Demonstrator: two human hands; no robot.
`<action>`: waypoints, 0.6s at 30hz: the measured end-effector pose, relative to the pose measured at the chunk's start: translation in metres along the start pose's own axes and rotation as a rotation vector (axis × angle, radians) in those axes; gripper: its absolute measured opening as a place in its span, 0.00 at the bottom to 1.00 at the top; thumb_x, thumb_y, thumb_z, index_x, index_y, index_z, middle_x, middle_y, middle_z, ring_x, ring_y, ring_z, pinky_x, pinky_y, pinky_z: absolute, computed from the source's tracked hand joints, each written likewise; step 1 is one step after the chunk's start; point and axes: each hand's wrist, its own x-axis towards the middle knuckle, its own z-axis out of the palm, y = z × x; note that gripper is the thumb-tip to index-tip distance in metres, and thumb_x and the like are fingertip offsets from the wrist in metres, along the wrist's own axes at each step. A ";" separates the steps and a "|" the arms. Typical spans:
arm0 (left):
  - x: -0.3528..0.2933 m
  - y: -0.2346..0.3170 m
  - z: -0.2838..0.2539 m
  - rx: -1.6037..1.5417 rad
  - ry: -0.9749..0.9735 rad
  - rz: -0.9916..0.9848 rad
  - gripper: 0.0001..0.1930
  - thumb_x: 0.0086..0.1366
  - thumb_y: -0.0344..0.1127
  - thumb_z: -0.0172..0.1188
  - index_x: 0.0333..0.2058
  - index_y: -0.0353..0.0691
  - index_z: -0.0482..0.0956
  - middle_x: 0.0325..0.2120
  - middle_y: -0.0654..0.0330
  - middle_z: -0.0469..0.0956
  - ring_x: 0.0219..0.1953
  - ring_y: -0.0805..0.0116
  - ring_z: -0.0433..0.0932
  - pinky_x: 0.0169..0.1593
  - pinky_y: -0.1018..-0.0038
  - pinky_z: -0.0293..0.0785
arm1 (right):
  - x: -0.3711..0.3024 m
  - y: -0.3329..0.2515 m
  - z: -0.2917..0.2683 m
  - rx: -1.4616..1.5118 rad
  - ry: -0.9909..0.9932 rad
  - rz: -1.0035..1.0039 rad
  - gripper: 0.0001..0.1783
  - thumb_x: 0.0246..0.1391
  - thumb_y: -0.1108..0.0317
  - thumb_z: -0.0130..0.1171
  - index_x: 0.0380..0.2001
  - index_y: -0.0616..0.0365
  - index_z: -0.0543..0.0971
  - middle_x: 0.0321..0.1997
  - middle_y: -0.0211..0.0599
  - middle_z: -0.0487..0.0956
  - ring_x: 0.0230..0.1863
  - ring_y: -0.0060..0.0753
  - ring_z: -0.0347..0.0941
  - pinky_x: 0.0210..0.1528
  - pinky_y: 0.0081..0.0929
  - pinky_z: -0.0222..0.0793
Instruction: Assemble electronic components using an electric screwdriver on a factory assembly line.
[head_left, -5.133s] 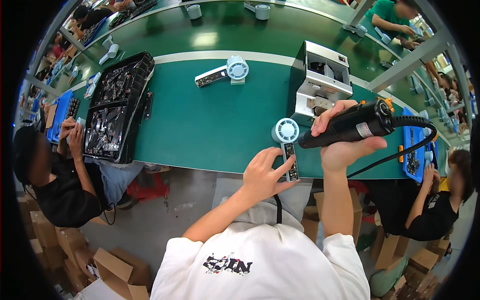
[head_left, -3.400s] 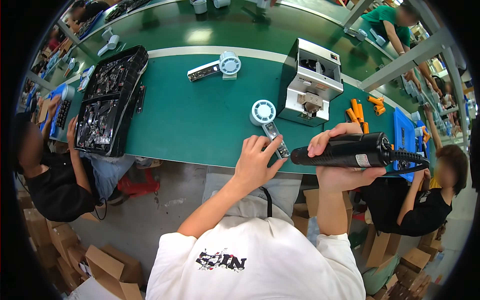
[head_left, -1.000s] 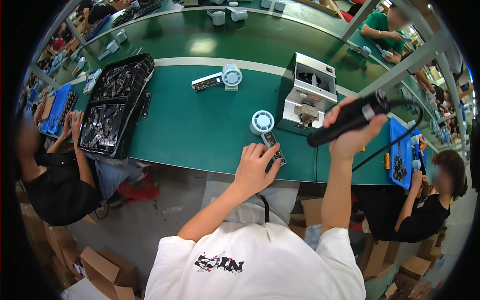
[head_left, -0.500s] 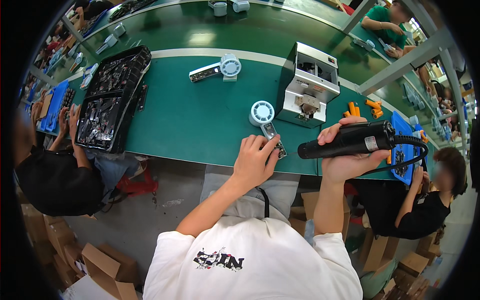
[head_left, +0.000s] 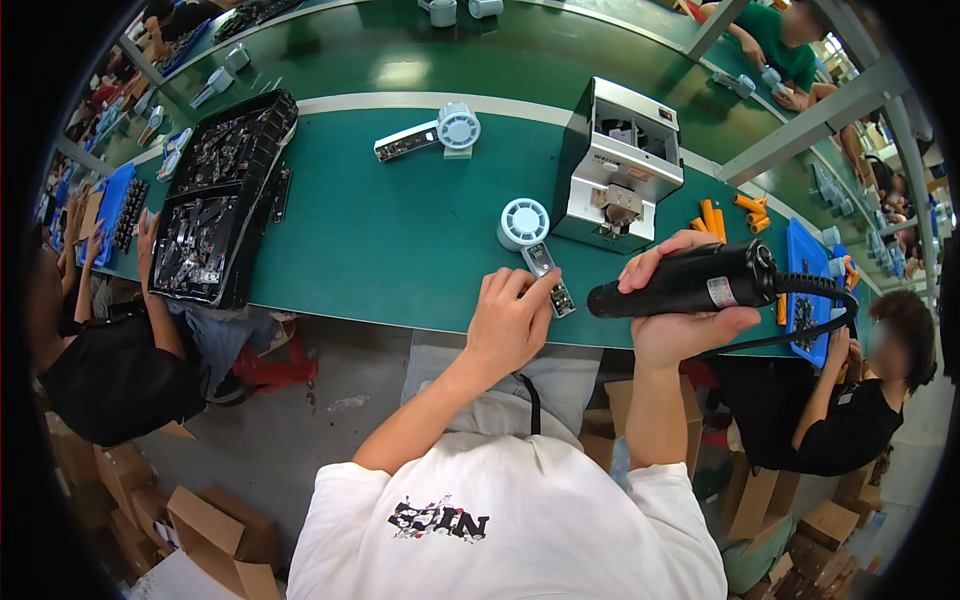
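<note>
Workbench (head_left: pixel 380 240) in green beneath it all, silver-and-black machine (head_left: pixel 634 172) up at one o'clock from the left hand (head_left: pixel 508 315)! Black corded driver (head_left: pixel 690 283) at three o'clock, gripped by the right hand (head_left: pixel 676 335), nose towards nine; and pale-blue fan (head_left: pixel 523 224) lying at one o'clock, left fingers curled against its handle, whether pinching it I can't tell.

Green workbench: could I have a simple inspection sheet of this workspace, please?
Surface: flat green workbench.
Job's things: pale-blue plastic device with round vented head, circuit board exposed in its handle; black cylindrical handheld tool.
Clutter: black rectangular tray of small dark parts; orange cylinders.
Hands: left hand touches the handle; right hand grips the tool.
Cables: black cord looping from the tool's rear.
Surroundings: people in black on both sides; brown cardboard boxes.
</note>
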 end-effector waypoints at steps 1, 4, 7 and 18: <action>0.000 0.000 0.000 0.001 -0.002 -0.002 0.17 0.60 0.24 0.57 0.48 0.37 0.80 0.30 0.58 0.76 0.36 0.58 0.73 0.44 0.63 0.67 | 0.001 0.000 0.000 0.001 0.000 0.006 0.57 0.41 0.09 0.39 0.37 0.62 0.69 0.19 0.36 0.70 0.18 0.30 0.72 0.23 0.28 0.72; 0.000 -0.001 0.000 -0.014 -0.016 -0.013 0.17 0.59 0.24 0.57 0.49 0.38 0.80 0.30 0.59 0.76 0.36 0.58 0.73 0.44 0.63 0.67 | 0.001 -0.001 0.001 -0.008 -0.013 0.019 0.57 0.40 0.09 0.40 0.37 0.63 0.69 0.19 0.37 0.71 0.18 0.31 0.72 0.24 0.28 0.72; 0.001 -0.001 0.000 -0.024 -0.019 -0.018 0.17 0.59 0.24 0.57 0.48 0.38 0.81 0.30 0.59 0.76 0.36 0.58 0.73 0.44 0.63 0.67 | -0.002 -0.007 0.003 -0.094 -0.071 0.033 0.58 0.39 0.09 0.40 0.37 0.63 0.69 0.19 0.38 0.72 0.19 0.32 0.73 0.24 0.28 0.73; 0.002 -0.004 0.000 -0.030 -0.009 -0.001 0.17 0.57 0.26 0.59 0.47 0.37 0.81 0.27 0.58 0.74 0.34 0.60 0.72 0.44 0.63 0.67 | -0.006 0.005 -0.004 -0.068 -0.099 0.041 0.61 0.31 0.04 0.37 0.36 0.60 0.68 0.18 0.37 0.72 0.18 0.32 0.71 0.24 0.27 0.71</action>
